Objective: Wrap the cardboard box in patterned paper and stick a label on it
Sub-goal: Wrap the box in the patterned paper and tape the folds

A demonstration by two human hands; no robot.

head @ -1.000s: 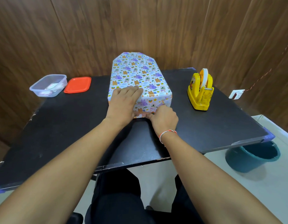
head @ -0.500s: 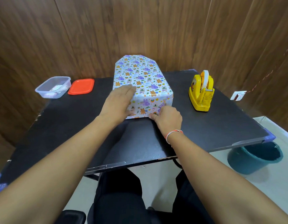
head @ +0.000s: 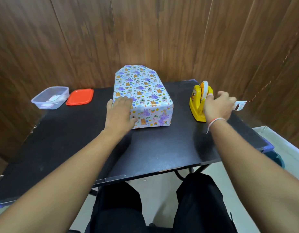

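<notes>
At frame centre, the left hand [head: 119, 113] lies flat, fingers straight, pinning the near fold of the wrapped cardboard box [head: 142, 96] on the black table [head: 153, 148]. At right, the right hand [head: 217, 106] reaches the yellow tape dispenser [head: 200, 101]; whether its fingers grip tape cannot be told. If pressure slackens, the untaped fold may spring open.
</notes>
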